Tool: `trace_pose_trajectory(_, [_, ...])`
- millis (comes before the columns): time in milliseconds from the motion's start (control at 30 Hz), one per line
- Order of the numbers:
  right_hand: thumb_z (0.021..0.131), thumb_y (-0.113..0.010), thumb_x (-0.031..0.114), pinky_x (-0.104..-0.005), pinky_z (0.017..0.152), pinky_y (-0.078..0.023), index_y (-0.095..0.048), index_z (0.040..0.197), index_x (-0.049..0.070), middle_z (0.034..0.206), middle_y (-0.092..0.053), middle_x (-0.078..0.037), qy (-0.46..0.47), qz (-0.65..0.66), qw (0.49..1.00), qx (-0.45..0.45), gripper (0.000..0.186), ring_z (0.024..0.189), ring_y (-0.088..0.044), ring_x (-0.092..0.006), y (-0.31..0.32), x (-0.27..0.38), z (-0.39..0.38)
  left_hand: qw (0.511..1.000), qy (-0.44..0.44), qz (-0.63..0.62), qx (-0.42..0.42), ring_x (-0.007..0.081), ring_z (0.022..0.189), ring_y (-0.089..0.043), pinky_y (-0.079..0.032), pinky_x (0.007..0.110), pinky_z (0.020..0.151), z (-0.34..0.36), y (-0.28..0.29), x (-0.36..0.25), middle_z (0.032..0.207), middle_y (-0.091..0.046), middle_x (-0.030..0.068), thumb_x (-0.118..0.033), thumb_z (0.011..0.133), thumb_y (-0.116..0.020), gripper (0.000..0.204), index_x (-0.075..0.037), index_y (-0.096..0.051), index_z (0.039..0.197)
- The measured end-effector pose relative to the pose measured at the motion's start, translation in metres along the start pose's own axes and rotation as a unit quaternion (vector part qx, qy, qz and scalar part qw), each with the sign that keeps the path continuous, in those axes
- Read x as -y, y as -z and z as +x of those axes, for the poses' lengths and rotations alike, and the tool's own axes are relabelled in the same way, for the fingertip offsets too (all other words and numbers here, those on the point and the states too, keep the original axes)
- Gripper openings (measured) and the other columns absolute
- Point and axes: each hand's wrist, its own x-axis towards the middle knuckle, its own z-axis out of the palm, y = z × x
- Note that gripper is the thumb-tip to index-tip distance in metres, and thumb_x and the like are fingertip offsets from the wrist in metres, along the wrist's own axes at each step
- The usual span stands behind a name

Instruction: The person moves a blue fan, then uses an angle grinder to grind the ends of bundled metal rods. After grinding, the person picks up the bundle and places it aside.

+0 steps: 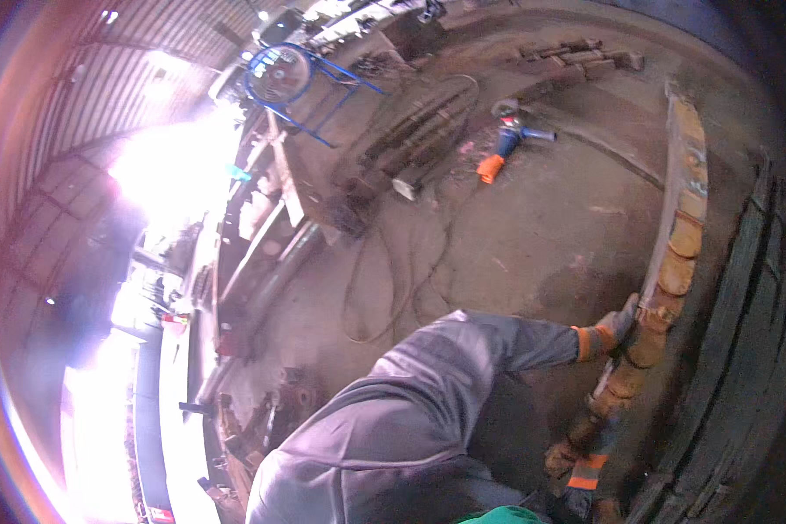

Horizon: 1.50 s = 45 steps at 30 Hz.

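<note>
A long rusty beam (683, 229), with a row of rounded, disc-like shapes along its face, runs from the upper right down toward the lower middle right. My left hand (621, 321), in a grey glove with an orange cuff, is closed over its left edge, about midway along. Lower down, beside the beam's near end, is my right hand (561, 458). An orange cuff band shows next to it, and its fingers look curled against the beam, partly in shadow.
A blue angle grinder (509, 140) with an orange rear grip lies on the floor ahead. A blue-framed round fan (279, 73) stands at the far left. Loose cable (349, 306) loops across the floor. Long dark bars (725, 349) lie right of the beam; short metal pieces (585, 57) are piled beyond.
</note>
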Motion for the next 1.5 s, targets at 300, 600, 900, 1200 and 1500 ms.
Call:
trace_pose_trajectory(300, [0.104, -0.051, 0.034, -0.0357, 0.093, -0.05, -0.059, 0.131, 0.003, 0.125, -0.063, -0.008, -0.082, -0.124, 0.982, -0.117, 0.042, 0.109, -0.059, -0.0224, -0.002, 0.009, -0.029, 0.963, -0.038, 0.267, -0.018, 0.019, 0.102, -0.064, -0.05, 0.037, 0.091, -0.086, 0.066, -0.092, 0.119, -0.067, 0.0054, -0.052, 0.1, -0.048, 0.049, -0.012, -0.06, 0.127])
trace_pose_trajectory(600, [0.099, -0.061, 0.024, -0.0329, 0.094, -0.049, -0.059, 0.133, 0.007, 0.124, -0.065, -0.011, 0.061, -0.444, 0.881, -0.148, 0.037, 0.113, -0.062, -0.0213, 0.02, 0.038, -0.083, 0.869, -0.018, 0.47, -0.154, 0.0175, 0.105, -0.063, -0.049, 0.033, 0.091, -0.161, 0.133, -0.237, 0.123, -0.066, 0.0076, -0.054, 0.101, -0.046, 0.056, -0.009, -0.059, 0.132])
trace_pose_trajectory(900, [0.099, -0.059, 0.021, -0.0283, 0.076, -0.053, -0.059, 0.128, 0.003, 0.118, -0.067, -0.009, 0.044, -0.318, 0.851, -0.416, 0.033, 0.1, -0.063, -0.0145, 0.016, 0.036, -0.166, 0.602, -0.07, 0.795, 0.019, 0.0188, 0.094, -0.065, -0.051, 0.035, 0.088, -0.11, 0.202, -0.194, 0.113, -0.071, 0.0085, -0.049, 0.099, -0.052, 0.052, -0.006, -0.065, 0.124])
trace_pose_trajectory(1200, [0.092, -0.067, 0.022, -0.0422, 0.108, -0.04, -0.051, 0.14, 0.001, 0.143, -0.051, -0.017, 0.185, -0.833, 0.457, -0.252, 0.054, 0.127, -0.051, -0.0328, -0.138, 0.141, -0.022, 0.746, -0.096, 0.641, -0.152, 0.0235, 0.087, -0.071, -0.053, 0.039, 0.08, -0.106, 0.278, -0.209, 0.096, -0.074, 0.0136, -0.045, 0.089, -0.064, 0.044, -0.008, -0.072, 0.111])
trace_pose_trajectory(1500, [0.087, -0.073, 0.027, -0.0414, 0.115, -0.033, -0.032, 0.151, -0.001, 0.154, -0.035, -0.021, 0.25, -0.631, 0.617, -0.399, 0.08, 0.14, -0.038, -0.0338, -0.237, 0.174, 0.147, 0.367, -0.428, 0.711, -0.421, 0.0389, 0.116, -0.058, -0.049, 0.046, 0.095, -0.033, 0.397, -0.396, 0.135, -0.059, 0.015, -0.045, 0.083, -0.074, 0.066, -0.013, -0.055, 0.136])
